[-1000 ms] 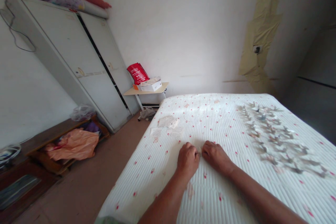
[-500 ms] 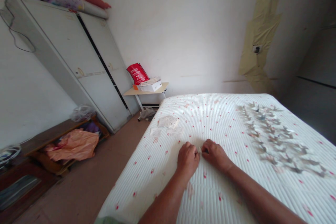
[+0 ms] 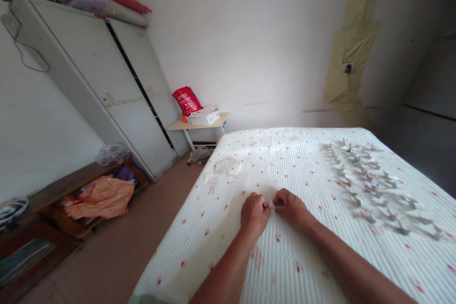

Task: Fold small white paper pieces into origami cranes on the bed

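Both hands are close together low over the bed. Between their fingertips is a small folded piece of paper (image 3: 271, 205), mostly hidden by the fingers. My left hand (image 3: 255, 211) is closed, pinching its left side. My right hand (image 3: 291, 208) pinches the same paper from the right, fingers curled. Beyond the left hand lie flat printed paper sheets (image 3: 228, 166) and smaller paper squares (image 3: 239, 179). Off to the right, several small folded paper figures (image 3: 363, 171), somewhat blurred, stand in rows on the striped bedspread (image 3: 285, 161).
A small side table (image 3: 213, 120) with a red bag (image 3: 187, 100) and a white box (image 3: 205, 117) stands past the bed's far left corner. Left are a grey wardrobe (image 3: 96, 66) and a low wooden bench (image 3: 67, 180) with an orange plastic bag (image 3: 101, 198).
The hands stay in nearly the same place. The fingertips have shifted slightly and a little more of the folded paper shows between them.
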{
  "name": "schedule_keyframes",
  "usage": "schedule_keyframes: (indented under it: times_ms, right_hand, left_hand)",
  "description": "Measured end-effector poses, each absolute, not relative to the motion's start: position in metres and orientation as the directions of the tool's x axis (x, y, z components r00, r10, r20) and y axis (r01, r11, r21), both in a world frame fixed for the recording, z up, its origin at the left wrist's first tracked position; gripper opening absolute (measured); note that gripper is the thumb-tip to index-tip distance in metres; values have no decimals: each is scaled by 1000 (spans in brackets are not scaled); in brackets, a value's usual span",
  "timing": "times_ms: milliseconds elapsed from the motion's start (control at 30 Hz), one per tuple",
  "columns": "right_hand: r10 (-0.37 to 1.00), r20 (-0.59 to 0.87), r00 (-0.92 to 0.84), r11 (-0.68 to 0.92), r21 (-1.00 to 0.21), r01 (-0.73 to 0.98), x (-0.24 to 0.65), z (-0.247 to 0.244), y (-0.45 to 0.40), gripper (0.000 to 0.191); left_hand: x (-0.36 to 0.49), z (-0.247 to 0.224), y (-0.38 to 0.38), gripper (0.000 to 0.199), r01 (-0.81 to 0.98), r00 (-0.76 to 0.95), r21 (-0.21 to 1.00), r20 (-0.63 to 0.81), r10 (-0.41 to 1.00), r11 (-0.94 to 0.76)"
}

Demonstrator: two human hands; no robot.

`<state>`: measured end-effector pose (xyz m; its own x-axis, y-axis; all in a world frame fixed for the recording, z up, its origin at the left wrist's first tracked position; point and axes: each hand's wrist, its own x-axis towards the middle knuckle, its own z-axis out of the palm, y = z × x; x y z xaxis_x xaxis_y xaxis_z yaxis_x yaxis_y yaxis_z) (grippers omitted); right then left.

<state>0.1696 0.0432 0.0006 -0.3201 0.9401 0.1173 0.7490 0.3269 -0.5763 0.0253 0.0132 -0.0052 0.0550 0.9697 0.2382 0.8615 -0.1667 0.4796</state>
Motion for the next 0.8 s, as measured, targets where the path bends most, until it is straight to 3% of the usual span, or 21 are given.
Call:
schedule_keyframes:
  times_ms: [133,333,800]
  right_hand:
    - [943,157,-294,332,-511,793,167,-3,41,2]
    - [944,170,-283,330,-464,822,163,0,39,2]
    - [950,99,-297,295,-597,746,172,-3,48,15]
  left_hand:
    - [26,-5,13,10,867,45,473,242,969,-159]
    - [26,-7,14,9,870,55,464,251,967,-170]
    - [26,-10,15,7,880,57,446,243,968,-163]
